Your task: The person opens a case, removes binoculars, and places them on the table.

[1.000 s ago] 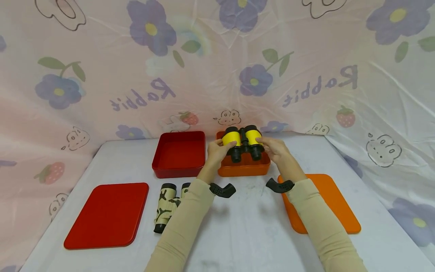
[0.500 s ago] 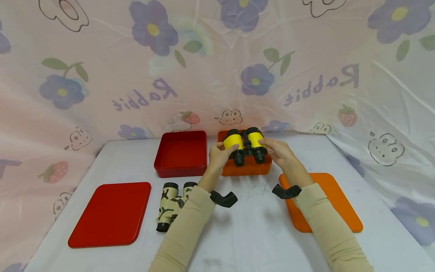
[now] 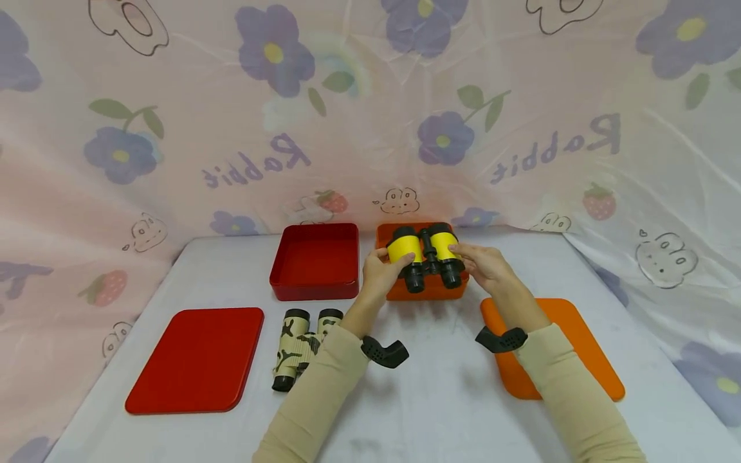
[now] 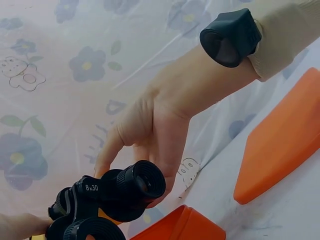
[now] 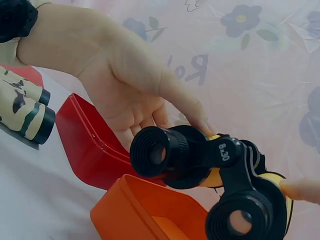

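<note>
Yellow and black binoculars (image 3: 404, 246) are held over the orange box (image 3: 431, 293), with their eyepieces toward me. My left hand (image 3: 379, 280) grips the left barrel, its thumb on the yellow band. On the other barrel, my right hand (image 3: 491, 267) holds the yellow band between thumb and fingers. In the left wrist view, the right hand (image 4: 160, 120) reaches behind an eyepiece marked 8x30. The right wrist view shows the left hand (image 5: 130, 85) with its thumb along the top. Part of the orange box's inside is hidden by the binoculars.
A lidless red box (image 3: 315, 292) stands left of the orange one. Camouflage binoculars (image 3: 288, 347) lie in front of it, partly behind my left sleeve. A red lid (image 3: 193, 360) lies at left, an orange lid (image 3: 570, 341) at right, partly under my right forearm. Printed cloth (image 3: 370, 128) hangs behind.
The binoculars have come lower and slightly toward me over the orange box, both hands moving with them. The whole view has shifted a little to the right.
</note>
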`<state>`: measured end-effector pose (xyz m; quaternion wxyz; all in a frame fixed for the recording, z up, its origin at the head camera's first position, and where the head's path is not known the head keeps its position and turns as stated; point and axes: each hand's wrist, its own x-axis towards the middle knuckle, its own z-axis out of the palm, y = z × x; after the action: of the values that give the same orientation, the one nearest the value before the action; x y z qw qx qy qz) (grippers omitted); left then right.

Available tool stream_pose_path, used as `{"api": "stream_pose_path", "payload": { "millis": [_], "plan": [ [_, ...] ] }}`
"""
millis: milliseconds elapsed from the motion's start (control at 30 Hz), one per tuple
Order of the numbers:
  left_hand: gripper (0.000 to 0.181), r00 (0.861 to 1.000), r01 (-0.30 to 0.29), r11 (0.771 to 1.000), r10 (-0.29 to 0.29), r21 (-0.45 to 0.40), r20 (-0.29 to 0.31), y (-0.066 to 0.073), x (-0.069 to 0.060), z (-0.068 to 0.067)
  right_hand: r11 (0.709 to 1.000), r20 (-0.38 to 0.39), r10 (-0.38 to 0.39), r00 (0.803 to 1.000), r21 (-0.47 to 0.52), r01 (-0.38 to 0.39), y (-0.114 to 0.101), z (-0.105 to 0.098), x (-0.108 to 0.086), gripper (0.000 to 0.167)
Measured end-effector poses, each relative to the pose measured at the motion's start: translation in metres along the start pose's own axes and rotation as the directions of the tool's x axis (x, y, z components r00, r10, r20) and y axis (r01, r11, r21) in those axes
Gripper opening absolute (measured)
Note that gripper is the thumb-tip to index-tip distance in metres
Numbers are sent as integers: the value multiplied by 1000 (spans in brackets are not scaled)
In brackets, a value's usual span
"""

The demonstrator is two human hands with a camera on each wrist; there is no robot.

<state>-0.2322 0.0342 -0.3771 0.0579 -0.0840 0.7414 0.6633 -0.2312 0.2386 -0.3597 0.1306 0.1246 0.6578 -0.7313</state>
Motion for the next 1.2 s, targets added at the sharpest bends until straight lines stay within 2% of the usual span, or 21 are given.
{"api": "stream_pose_path", "payload": {
  "millis": [300,700,1200],
  "plan": [
    [72,1000,-4,1000,4,24,20,2,-3,0,1000,0,-11,1000,-29,11,-2,-2,-3,73],
    [73,999,1,999,-3,48,45,7,-9,-3,998,48,-6,999,-60,9,-6,-5,-12,77],
    [73,994,1,994,-13,112,111,1,-21,-7,988,67,22,997,-156,-11,7,-13,-27,76]
  ]
}}
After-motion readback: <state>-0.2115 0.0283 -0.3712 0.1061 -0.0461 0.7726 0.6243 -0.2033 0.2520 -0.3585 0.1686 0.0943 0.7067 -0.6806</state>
